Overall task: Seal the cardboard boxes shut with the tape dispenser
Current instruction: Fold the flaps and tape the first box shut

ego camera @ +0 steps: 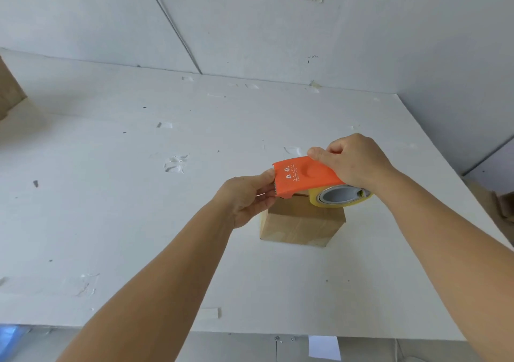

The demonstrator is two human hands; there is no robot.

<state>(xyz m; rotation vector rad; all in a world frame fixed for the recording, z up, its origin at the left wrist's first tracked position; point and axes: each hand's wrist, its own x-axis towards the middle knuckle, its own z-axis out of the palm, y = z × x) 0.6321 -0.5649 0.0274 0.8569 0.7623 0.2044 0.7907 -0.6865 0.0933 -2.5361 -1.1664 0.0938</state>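
Observation:
A small brown cardboard box (300, 224) stands on the white table (139, 208), a little right of centre. Above its top I hold an orange tape dispenser (304, 178) with a roll of clear yellowish tape (340, 196). My right hand (356, 164) grips the dispenser's back over the roll. At the toothed front edge of the dispenser, my left hand (247, 195) pinches with thumb and fingers; whether it holds the tape end or the edge itself I cannot make out. The dispenser and both hands hide most of the box's top.
White walls close in the table at the back and right. A piece of brown cardboard (9, 89) shows at the far left edge. Bits of old tape (175, 163) stick to the table surface. Cardboard lies on the floor at the right (503, 203).

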